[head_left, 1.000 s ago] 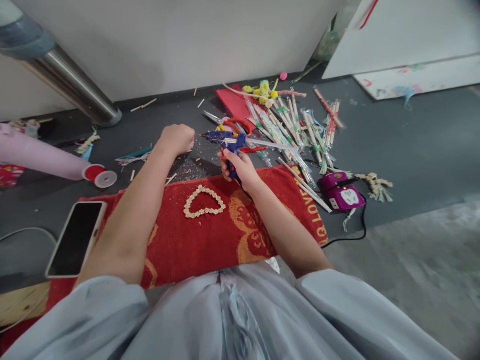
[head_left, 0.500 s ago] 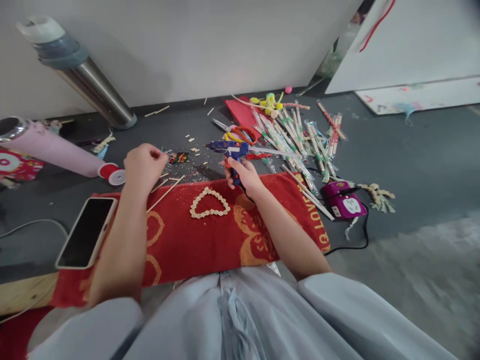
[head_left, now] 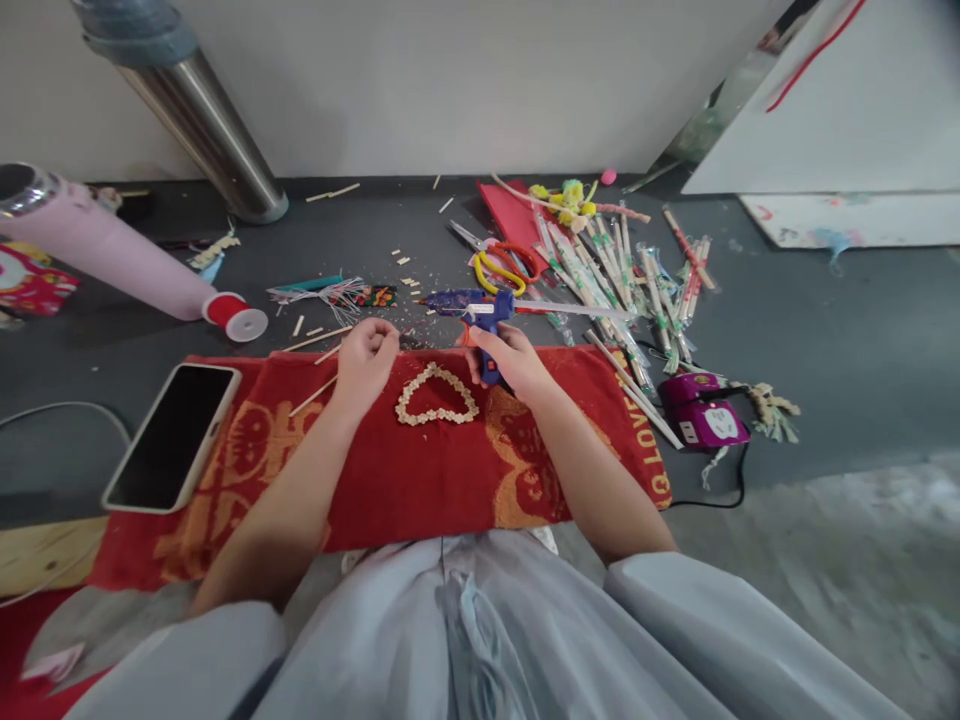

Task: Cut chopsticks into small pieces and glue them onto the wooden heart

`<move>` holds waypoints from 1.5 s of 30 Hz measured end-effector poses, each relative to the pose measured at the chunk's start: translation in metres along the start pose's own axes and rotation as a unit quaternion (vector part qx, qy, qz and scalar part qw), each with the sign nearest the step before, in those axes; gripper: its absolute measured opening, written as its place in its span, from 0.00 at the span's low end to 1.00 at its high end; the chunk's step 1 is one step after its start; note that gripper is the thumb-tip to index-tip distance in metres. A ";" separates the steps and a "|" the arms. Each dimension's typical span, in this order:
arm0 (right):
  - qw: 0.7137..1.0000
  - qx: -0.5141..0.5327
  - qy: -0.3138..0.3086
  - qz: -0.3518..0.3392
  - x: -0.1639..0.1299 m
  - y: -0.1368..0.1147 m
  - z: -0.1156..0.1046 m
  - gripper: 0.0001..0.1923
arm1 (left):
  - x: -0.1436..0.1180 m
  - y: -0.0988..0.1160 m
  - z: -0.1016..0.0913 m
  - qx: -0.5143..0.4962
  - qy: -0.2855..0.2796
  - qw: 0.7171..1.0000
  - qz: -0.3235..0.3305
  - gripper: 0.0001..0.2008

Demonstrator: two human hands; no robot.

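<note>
My right hand (head_left: 514, 362) is wrapped round the handle of a blue hot glue gun (head_left: 486, 312), its nozzle pointing left and a clear glue stick (head_left: 570, 308) sticking out of its back. Fingers pinched together, my left hand (head_left: 367, 358) hovers over the far edge of a red towel (head_left: 420, 490); whatever the fingertips hold is too small to make out. Between the hands, a heart-shaped outline of small pale wooden pieces (head_left: 437, 415) lies on the towel. Thin wooden sticks (head_left: 313, 394) are beside my left hand.
Scissors (head_left: 499, 268) and many wrapped sticks (head_left: 600, 260) lie beyond the glue gun. A purple power adapter (head_left: 705, 412) sits at right. On the left are a phone (head_left: 172, 437), a ribbon spool (head_left: 236, 316), a pink bottle (head_left: 112, 245) and a steel flask (head_left: 206, 130).
My left hand has moved right and nearer, from beside the bundle of thin strands to near the heart. My right hand still holds the glue gun. The view has shifted slightly.
</note>
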State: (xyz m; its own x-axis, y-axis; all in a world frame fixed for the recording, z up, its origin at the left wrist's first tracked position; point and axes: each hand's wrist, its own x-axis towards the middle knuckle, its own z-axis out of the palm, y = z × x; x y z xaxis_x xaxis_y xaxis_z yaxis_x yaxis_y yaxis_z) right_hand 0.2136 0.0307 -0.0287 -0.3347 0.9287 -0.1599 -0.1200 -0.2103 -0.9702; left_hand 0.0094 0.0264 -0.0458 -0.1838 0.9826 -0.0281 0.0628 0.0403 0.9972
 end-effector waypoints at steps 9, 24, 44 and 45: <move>0.999 -0.024 -0.025 0.003 -0.001 0.005 0.002 0.22 | 0.003 0.006 0.001 -0.220 -0.028 0.975 -0.033 0.06; 0.997 0.026 -0.064 0.019 -0.006 0.003 0.008 0.25 | 0.010 0.008 -0.005 -0.325 -0.056 0.938 -0.105 0.14; 0.997 0.033 -0.069 0.000 -0.004 0.010 0.007 0.25 | 0.010 -0.001 -0.004 -0.286 -0.062 0.950 -0.110 0.09; 0.997 0.033 -0.068 0.000 -0.004 0.010 0.007 0.25 | 0.010 -0.002 -0.004 -0.284 -0.063 0.951 -0.107 0.10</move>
State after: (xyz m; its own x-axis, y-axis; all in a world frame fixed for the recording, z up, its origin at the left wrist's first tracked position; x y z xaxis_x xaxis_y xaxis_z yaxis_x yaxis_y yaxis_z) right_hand 0.2075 0.0231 -0.0363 -0.4572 0.8799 -0.1295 -0.1803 -0.2343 -0.9553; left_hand 0.0032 0.0351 -0.0474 -0.0123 0.9783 -0.2071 -0.5084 0.1722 0.8437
